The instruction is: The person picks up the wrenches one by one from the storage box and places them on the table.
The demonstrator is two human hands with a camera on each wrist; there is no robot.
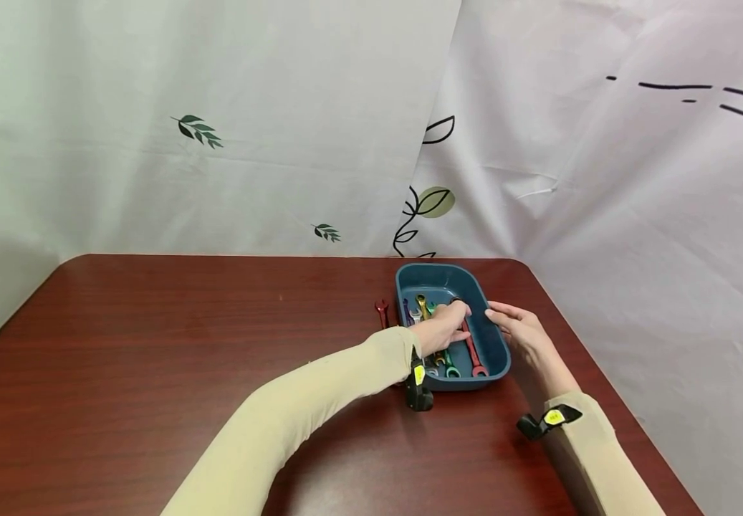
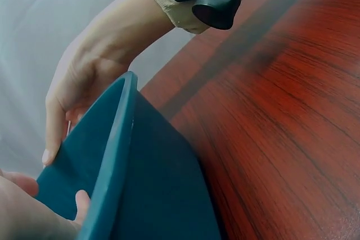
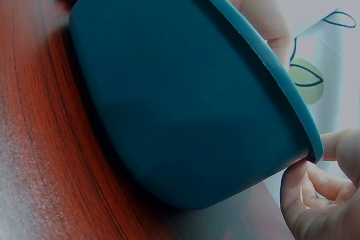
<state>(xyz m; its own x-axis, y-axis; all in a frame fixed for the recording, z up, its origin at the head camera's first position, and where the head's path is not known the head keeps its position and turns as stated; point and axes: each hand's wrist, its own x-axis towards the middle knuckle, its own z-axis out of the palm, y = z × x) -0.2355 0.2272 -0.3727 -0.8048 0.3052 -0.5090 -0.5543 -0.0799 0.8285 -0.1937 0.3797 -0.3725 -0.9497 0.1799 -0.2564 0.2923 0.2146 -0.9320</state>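
Note:
A blue plastic bin (image 1: 435,271) stands at the table's right end, with several coloured wrenches lying in it. My left hand (image 1: 440,331) reaches down inside, over a red wrench (image 1: 472,352) along the bin's right side. Thumb and fingers are spread apart at that wrench's upper part; in the left wrist view the bin wall hides the wrench. A green wrench (image 1: 451,368) and a gold wrench (image 1: 421,304) lie left of it. At the right rim, my right hand (image 1: 526,335) pinches the bin's edge between thumb and fingers, which also shows in the right wrist view.
Outside the bin, close to its left wall, a dark red wrench (image 1: 381,309) lies on the brown wooden table (image 1: 152,373). A pale curtain with leaf prints (image 1: 248,107) hangs behind the table and along its right side.

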